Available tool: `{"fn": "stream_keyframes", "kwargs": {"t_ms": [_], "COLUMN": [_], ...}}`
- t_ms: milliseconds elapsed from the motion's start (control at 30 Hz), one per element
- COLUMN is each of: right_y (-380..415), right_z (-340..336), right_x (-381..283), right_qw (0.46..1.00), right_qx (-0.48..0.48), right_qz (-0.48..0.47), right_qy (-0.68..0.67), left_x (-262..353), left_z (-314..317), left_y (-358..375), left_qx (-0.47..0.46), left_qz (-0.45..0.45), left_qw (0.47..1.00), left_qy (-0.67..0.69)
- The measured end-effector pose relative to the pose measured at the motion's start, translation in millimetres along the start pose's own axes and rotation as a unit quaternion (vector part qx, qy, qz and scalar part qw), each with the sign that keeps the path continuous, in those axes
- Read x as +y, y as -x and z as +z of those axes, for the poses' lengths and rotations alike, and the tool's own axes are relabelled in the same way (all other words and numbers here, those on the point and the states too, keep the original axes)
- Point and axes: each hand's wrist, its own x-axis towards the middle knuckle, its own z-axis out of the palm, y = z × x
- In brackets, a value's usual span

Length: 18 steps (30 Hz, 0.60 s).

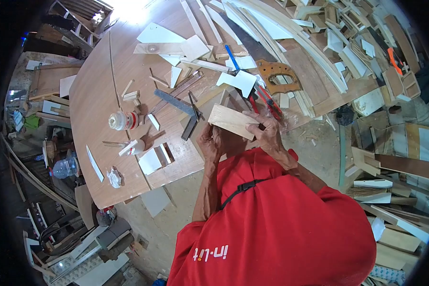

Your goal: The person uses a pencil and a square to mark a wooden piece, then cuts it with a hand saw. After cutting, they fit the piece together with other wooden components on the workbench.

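Observation:
A pale rectangular wood block [232,121] is held up at the table's near edge, between both hands. My left hand [210,141] is closed on its left end from below, with the fingers partly hidden behind it. At the right end, my right hand [267,131] pinches the block between thumb and fingers. Just left of the block lie a try square with a dark handle [189,127] and a grey strip [175,103]. Beyond my right hand are red-handled clamps or pliers [270,103], whose exact kind I cannot tell.
The wooden table [91,102] carries a handsaw [277,77], a blue tool [232,58], a jar with a red label [124,120], a white bottle [136,146] and white offcuts [161,34]. Long strips [291,38] lie at the back right. Wood scraps fill both sides.

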Motion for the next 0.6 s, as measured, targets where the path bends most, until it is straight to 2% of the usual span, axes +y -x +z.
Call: {"fn": "stream_keyframes", "kwargs": {"t_ms": [167, 233, 300, 433, 600], "right_y": [-2, -3, -6, -4, -6], "right_z": [-2, -3, -4, -4, -6], "right_x": [1, 4, 9, 4, 9], "right_qw": [0.999, 0.998, 0.995, 0.999, 0.997], "right_qx": [0.005, 0.008, 0.01, 0.005, 0.005], "right_qz": [-0.015, -0.017, -0.05, -0.013, -0.012], "right_qy": [0.052, 0.057, 0.083, 0.052, 0.082], "left_x": [1, 6, 7, 6, -6], "left_z": [-2, 1, -1, 1, 1], "left_y": [-1, 0, -1, -3, -3], "left_qx": [-0.033, -0.004, -0.012, -0.005, -0.02], "left_qz": [-0.021, -0.047, -0.023, 0.009, -0.022], "left_qw": [0.999, 0.999, 1.0, 1.0, 0.999], "left_qy": [-0.018, 0.02, 0.005, -0.013, 0.019]}}
